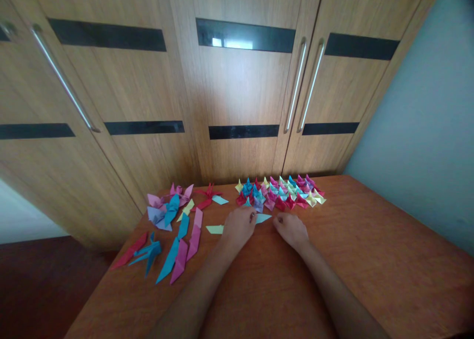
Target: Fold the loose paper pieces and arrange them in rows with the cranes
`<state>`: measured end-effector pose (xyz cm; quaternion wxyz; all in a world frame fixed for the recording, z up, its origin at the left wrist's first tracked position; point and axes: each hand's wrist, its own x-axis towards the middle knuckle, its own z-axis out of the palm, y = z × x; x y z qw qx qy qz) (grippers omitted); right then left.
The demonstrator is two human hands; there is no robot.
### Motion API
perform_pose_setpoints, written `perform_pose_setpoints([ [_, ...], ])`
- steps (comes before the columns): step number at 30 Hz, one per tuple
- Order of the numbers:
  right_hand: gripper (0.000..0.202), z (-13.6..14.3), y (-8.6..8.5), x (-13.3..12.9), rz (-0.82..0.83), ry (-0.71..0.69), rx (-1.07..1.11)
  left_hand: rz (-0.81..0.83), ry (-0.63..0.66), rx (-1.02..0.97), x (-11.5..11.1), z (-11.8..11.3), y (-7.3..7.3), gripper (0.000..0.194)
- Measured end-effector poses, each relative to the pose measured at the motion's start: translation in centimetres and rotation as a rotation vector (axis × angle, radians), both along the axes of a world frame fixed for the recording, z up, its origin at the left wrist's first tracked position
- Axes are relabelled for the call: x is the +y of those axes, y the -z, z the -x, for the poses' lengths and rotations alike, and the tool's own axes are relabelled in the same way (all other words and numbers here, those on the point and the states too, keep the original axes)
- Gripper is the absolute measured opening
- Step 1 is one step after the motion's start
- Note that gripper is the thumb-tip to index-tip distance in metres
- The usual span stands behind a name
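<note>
My left hand [240, 224], fingers curled, is closed on a pale mint folded paper piece [263, 218] whose pointed end sticks out to the right. My right hand [291, 229] rests on the table, fingers closed, close to that pointed tip; whether anything is inside it is hidden. A pale green folded paper strip [215, 229] lies left of my left hand, its right end covered by the hand. Just beyond both hands stand rows of small folded paper shapes [280, 193] in pink, red, blue, yellow and mint.
On the table's [259, 289] left side lie pink and blue folded strips [178, 262], a blue paper crane [150, 252], a red strip [130, 251] and a cluster of paper cranes [163, 211]. Behind are a red crane [209, 192] and a wooden wardrobe [244, 92].
</note>
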<state>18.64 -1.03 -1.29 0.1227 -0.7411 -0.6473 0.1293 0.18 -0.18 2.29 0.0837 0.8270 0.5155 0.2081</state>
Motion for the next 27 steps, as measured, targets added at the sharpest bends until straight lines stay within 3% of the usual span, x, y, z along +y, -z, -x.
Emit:
perform_pose_setpoints([
  [19,0.031,0.1,-0.2,0.0,0.021,-0.005,-0.012,0.035,-0.073,0.017,0.4,-0.6,-0.2,0.018],
  [27,0.031,0.0,-0.2,0.0,0.022,-0.012,-0.001,-0.036,-0.102,-0.079,-0.2,1.7,-1.4,0.020],
])
